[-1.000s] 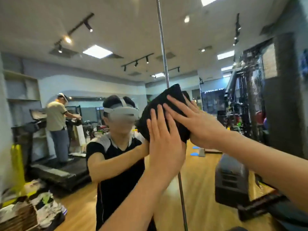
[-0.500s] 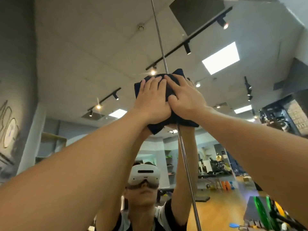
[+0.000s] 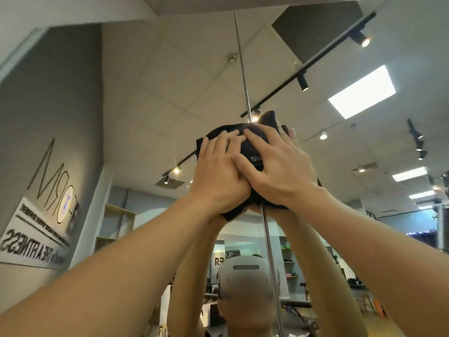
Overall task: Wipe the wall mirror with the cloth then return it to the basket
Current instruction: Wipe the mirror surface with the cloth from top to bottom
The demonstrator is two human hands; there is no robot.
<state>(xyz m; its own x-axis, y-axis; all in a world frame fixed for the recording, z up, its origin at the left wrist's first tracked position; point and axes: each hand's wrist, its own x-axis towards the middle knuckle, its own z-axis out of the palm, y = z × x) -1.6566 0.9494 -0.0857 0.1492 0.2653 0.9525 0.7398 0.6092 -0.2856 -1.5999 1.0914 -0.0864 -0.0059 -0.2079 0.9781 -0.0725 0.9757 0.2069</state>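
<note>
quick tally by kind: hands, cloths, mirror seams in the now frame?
Hands: 2, left hand and right hand, both pressing flat
Cloth: 1, dark, on the mirror
Mirror seam: 1, vertical
Total: 4

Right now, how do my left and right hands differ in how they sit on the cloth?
The left hand lies on the lower left part of the dark cloth, fingers straight and close together, pointing up. The right hand sits further right and slightly higher, fingers spread wider, its thumb crossing over the left hand. Both hands press the cloth flat against the mirror, over its vertical metal seam.
</note>
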